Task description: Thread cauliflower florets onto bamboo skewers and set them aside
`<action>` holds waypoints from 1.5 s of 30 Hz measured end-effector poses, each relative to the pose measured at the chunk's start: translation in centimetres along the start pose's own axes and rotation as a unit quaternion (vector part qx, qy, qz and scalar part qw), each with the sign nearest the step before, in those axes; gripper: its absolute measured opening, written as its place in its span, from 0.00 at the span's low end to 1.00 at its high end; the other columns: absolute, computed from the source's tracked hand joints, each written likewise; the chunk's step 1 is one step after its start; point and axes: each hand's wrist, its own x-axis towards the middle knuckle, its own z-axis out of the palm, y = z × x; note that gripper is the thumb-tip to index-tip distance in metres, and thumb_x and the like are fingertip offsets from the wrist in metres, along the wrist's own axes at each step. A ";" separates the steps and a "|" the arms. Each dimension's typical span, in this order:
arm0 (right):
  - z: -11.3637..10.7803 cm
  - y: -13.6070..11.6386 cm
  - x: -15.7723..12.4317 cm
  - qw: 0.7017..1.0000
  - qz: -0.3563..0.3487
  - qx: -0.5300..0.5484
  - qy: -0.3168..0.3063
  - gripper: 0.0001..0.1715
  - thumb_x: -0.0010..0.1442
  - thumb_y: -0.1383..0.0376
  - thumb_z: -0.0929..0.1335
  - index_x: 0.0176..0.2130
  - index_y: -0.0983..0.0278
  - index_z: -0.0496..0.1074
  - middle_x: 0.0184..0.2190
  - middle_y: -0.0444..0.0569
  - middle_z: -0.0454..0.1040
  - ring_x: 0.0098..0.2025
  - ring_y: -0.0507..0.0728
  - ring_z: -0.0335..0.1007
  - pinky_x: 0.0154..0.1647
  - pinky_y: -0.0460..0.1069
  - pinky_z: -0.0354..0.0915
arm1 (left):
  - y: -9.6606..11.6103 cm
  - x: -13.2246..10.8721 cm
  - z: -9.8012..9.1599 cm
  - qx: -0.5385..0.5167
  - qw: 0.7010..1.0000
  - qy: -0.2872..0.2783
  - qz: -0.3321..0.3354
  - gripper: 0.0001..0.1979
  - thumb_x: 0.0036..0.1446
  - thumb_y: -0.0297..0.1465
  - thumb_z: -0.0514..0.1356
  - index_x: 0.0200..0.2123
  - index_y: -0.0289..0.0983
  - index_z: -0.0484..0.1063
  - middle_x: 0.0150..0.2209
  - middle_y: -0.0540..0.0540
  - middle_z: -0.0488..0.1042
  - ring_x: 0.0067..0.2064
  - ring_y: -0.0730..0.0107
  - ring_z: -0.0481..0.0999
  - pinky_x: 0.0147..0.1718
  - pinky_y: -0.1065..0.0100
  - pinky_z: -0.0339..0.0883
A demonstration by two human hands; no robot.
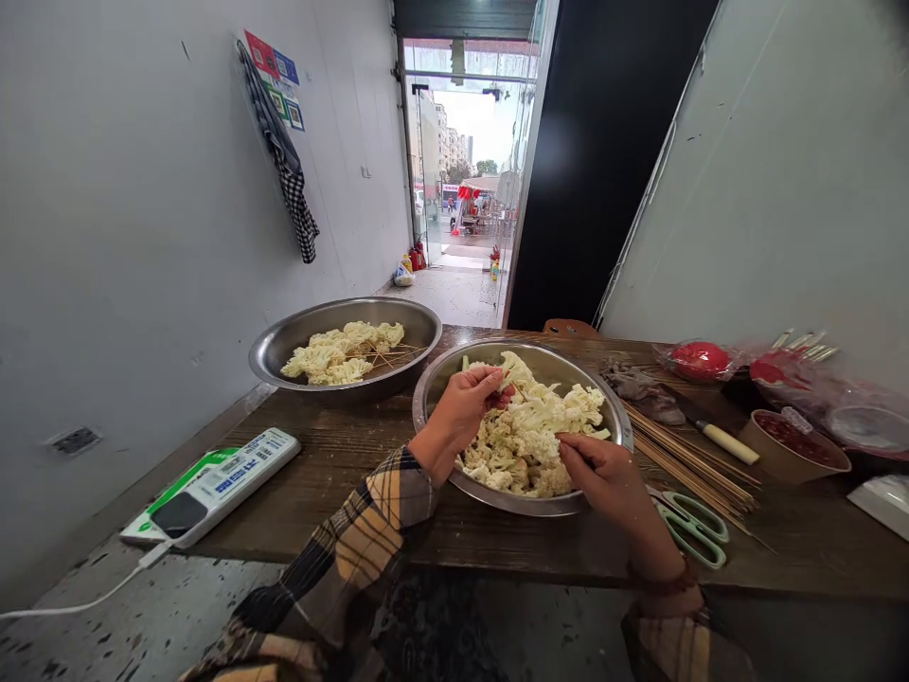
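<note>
A steel bowl (433,384) full of cauliflower florets (540,426) stands in front of me on the wooden table (341,464). My left hand (465,403) is over the bowl's left side, its fingers pinched on a floret with a thin bamboo skewer at its tips. My right hand (603,474) rests on the bowl's near right rim, fingers closed on the other end of the skewer. A second steel bowl (284,346) at the back left holds skewered cauliflower (345,350).
A bundle of bamboo skewers (688,459) and green-handled scissors (692,526) lie right of the bowl. Further right are a knife (724,440), a brown bowl of red sauce (792,445) and bagged red items (700,360). A phone on a box (213,483) sits at the left edge.
</note>
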 end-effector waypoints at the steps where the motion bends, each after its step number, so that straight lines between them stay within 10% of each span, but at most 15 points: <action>1: 0.0 0.0 0.0 1.000 0.001 -0.004 -0.001 0.20 0.63 0.59 0.61 0.36 0.65 0.79 0.24 0.49 0.77 0.28 0.57 0.74 0.28 0.47 0.67 | -0.1 0.0 0.0 0.007 1.000 -0.002 0.003 0.15 0.44 0.38 0.68 0.29 0.32 0.72 0.23 0.47 0.73 0.25 0.77 0.69 0.26 0.73 0.60; 45: 0.9 1.2 0.0 0.994 -0.065 -0.047 0.072 0.14 0.60 0.63 0.64 0.35 0.64 0.79 0.34 0.52 0.81 0.35 0.59 0.79 0.35 0.50 0.74 | 0.3 0.0 -0.3 0.011 0.998 -0.061 -0.033 0.16 0.43 0.39 0.69 0.28 0.32 0.73 0.23 0.48 0.72 0.23 0.80 0.65 0.24 0.73 0.55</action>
